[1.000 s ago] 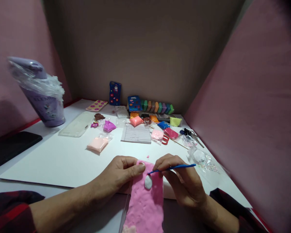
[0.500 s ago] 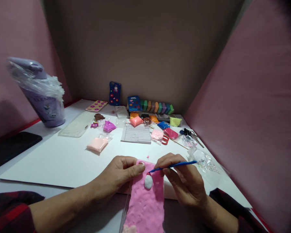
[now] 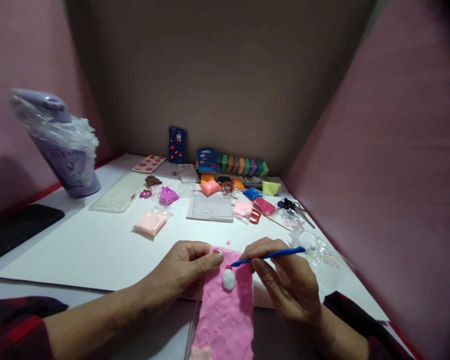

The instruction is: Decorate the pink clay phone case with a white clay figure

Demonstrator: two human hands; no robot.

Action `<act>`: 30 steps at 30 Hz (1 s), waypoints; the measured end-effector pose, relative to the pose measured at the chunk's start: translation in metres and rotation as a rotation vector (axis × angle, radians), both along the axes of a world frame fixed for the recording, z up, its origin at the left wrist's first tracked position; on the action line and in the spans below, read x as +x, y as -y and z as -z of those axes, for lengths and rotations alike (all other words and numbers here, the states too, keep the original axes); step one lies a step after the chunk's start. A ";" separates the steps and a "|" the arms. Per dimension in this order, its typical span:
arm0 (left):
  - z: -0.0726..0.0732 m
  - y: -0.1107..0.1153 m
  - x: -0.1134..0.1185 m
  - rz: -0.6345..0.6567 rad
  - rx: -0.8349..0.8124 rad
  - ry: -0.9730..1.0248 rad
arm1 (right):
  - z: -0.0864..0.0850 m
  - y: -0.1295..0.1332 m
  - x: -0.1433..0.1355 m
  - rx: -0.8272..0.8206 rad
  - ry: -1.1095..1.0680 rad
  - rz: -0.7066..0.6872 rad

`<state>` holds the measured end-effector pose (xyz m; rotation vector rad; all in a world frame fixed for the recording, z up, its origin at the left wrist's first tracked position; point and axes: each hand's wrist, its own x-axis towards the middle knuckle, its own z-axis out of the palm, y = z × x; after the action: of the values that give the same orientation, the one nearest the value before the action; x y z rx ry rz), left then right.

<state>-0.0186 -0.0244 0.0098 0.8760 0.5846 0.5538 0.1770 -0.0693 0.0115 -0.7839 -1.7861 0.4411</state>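
Note:
My left hand (image 3: pixel 185 267) grips the upper left edge of a phone case covered in bumpy pink clay (image 3: pixel 225 320), its thumb on the front near the camera hole. A white clay oval (image 3: pixel 228 280) lies on the upper part of the case, with a small red piece (image 3: pixel 228 267) at its top. Between the thumb and fingers of my right hand (image 3: pixel 285 280) is a blue modelling tool (image 3: pixel 273 254). The tool's tip is at the red piece, and the hand is by the case's right edge.
Clay packets, a notepad (image 3: pixel 210 207), red scissors (image 3: pixel 255 216), keys (image 3: pixel 302 215) and a bag of gems (image 3: pixel 320 252) lie on the white board (image 3: pixel 78 255). A purple bottle (image 3: pixel 71 155) and a black phone (image 3: pixel 26 227) are at the left. Decorated cases (image 3: pixel 177 145) stand at the back.
The blue tool has tilted very slightly at the red piece. Both hands and the case are otherwise almost where they were.

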 end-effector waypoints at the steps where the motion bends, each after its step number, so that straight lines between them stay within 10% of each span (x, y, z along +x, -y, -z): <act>1: 0.000 0.000 0.000 -0.002 0.002 0.002 | 0.000 0.000 0.000 0.009 0.011 -0.001; 30: -0.002 0.000 0.000 -0.030 0.010 -0.022 | -0.001 0.007 -0.001 0.068 0.037 0.102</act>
<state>-0.0181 -0.0246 0.0119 0.8851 0.6166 0.5753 0.1759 -0.0760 0.0127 -0.8357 -1.7770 0.2987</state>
